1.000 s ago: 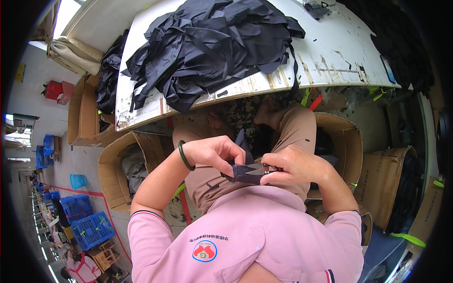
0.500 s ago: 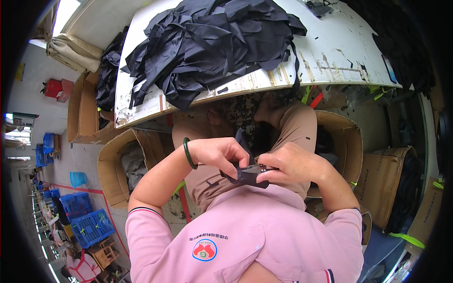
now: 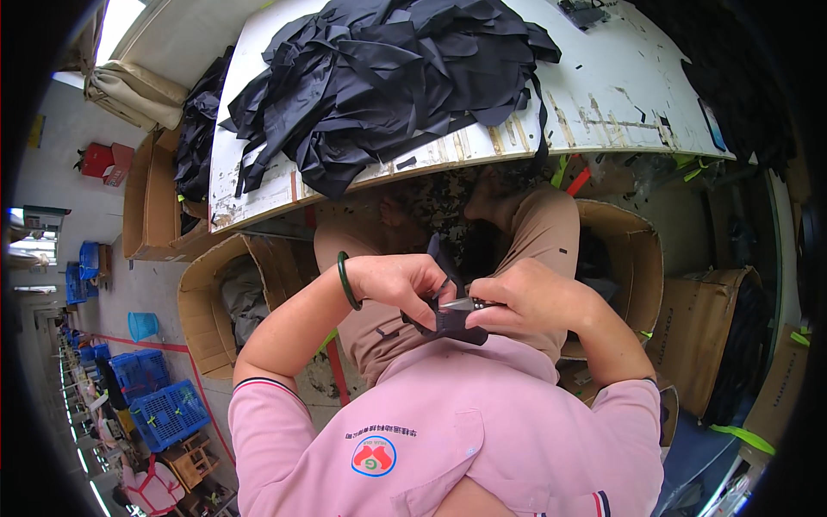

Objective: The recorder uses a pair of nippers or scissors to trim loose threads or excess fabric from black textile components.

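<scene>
1. The white table (image 3: 603,73) fills the far side of the workplace, brown stains running along its near edge.
2. Facing it is a person in a pink shirt (image 3: 525,405), brown-trousered knees bent toward the table's near edge.
3. A big heap of black fabric (image 3: 388,77) lies on the table, left of its middle.
4. To the left, just beside the knees, I see an open carton (image 3: 200,302) with grey cloth (image 3: 248,297) in it.
5. Farther left, blue crates (image 3: 168,414) sit on the floor.
6. The right hand (image 3: 534,297) is curled, thumb and fingers closed around a tool.
7. The left hand (image 3: 398,283) is bent in, thumb and forefinger pinching fabric.
8. That black fabric piece (image 3: 461,327) is between the two hands, above the lap.
9. The metal-bladed tool (image 3: 459,304) points left over it; probably small scissors, though the fingers hide most of it.
10. Smallest, a dark green bangle (image 3: 346,280) rings the left wrist.
</scene>
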Demonstrator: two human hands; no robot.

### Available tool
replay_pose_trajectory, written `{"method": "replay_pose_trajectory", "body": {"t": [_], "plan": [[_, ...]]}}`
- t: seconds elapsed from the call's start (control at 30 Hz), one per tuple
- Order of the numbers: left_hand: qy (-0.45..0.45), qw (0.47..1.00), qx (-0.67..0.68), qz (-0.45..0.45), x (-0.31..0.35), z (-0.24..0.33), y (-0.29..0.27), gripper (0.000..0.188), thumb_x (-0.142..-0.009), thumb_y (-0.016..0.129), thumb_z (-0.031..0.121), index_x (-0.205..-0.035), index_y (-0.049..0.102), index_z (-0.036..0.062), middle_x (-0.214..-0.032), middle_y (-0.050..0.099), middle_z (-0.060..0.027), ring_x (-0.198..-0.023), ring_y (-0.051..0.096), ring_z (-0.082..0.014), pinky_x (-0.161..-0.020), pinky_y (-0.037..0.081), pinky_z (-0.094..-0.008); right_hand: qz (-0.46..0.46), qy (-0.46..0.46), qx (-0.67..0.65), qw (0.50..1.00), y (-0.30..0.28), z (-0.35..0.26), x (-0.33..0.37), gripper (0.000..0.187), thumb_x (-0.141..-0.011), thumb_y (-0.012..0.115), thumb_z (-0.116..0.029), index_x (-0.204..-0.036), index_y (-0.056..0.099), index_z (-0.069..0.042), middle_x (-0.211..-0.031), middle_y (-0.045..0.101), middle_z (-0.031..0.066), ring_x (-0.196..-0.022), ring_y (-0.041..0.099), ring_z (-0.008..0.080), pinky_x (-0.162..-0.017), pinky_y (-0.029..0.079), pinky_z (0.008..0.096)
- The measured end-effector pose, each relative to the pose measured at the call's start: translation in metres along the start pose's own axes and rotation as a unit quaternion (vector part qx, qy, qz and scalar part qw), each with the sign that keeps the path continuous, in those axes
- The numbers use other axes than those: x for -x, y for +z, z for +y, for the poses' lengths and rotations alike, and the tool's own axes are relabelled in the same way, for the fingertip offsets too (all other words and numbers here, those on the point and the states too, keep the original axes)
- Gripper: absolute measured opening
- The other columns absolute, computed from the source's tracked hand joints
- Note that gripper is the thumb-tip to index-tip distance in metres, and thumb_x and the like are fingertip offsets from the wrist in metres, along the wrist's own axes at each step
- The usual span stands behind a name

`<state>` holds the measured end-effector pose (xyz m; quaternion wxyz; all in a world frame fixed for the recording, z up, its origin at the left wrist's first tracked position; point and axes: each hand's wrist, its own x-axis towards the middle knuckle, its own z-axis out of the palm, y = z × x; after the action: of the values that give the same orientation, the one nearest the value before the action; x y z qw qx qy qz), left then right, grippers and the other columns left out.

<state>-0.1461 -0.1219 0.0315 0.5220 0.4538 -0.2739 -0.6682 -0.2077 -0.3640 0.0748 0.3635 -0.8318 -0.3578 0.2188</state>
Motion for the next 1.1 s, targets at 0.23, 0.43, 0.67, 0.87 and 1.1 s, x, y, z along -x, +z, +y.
{"method": "replay_pose_trajectory", "body": {"t": [0.23, 0.43, 0.67, 0.87, 1.1], "plan": [[0.168, 0.939, 0.166, 0.248, -0.009, -0.013, 0.012, 0.012, -0.082, 0.066, -0.003, -0.093, 0.065, -0.0001, -0.089, 0.066, -0.0042, -0.078, 0.062, -0.0093, -0.072, 0.050, -0.0221, 0.166, 0.096, -0.048, 0.980, 0.011, -0.002, 0.010, 0.036, -0.084, 0.067, -0.039, -0.082, 0.055, -0.006, -0.065, 0.062, 0.0127, -0.059, 0.061, 0.0345, -0.055, 0.048, 0.0411], [0.278, 0.886, 0.146, 0.342, -0.019, -0.019, 0.019, 0.012, -0.084, 0.065, -0.003, -0.095, 0.064, -0.0016, -0.095, 0.062, -0.0034, -0.085, 0.061, -0.0098, -0.076, 0.049, -0.0222, 0.242, 0.081, 0.048, 0.966, 0.024, -0.005, 0.003, 0.033, -0.079, 0.074, -0.031, -0.086, 0.056, -0.005, -0.069, 0.063, 0.0112, -0.059, 0.062, 0.0311, -0.052, 0.047, 0.0372], [0.271, 0.892, 0.094, 0.349, -0.018, -0.007, 0.026, 0.011, -0.085, 0.063, -0.006, -0.094, 0.065, -0.0013, -0.094, 0.060, -0.0015, -0.084, 0.058, -0.0075, -0.074, 0.047, -0.0207, 0.240, 0.094, -0.004, 0.966, 0.017, -0.001, 0.004, 0.037, -0.082, 0.069, -0.040, -0.085, 0.054, -0.007, -0.063, 0.061, 0.0108, -0.056, 0.060, 0.0334, -0.052, 0.046, 0.0414], [0.271, 0.890, 0.084, 0.356, -0.016, -0.008, 0.027, 0.010, -0.085, 0.063, -0.006, -0.094, 0.065, -0.0011, -0.094, 0.060, -0.0013, -0.083, 0.058, -0.0071, -0.073, 0.047, -0.0205, 0.209, 0.120, -0.095, 0.966, 0.016, 0.000, 0.004, 0.037, -0.084, 0.068, -0.040, -0.083, 0.054, -0.005, -0.063, 0.060, 0.0141, -0.058, 0.059, 0.0353, -0.054, 0.045, 0.0422], [0.272, 0.890, 0.081, 0.358, -0.019, -0.006, 0.032, 0.011, -0.085, 0.063, -0.007, -0.095, 0.064, -0.0015, -0.095, 0.060, -0.0021, -0.084, 0.058, -0.0077, -0.075, 0.047, -0.0209, 0.221, 0.116, -0.012, 0.968, 0.019, -0.003, 0.003, 0.032, -0.083, 0.069, -0.035, -0.083, 0.055, -0.005, -0.063, 0.058, 0.0124, -0.056, 0.057, 0.0326, -0.051, 0.043, 0.0389]]}}
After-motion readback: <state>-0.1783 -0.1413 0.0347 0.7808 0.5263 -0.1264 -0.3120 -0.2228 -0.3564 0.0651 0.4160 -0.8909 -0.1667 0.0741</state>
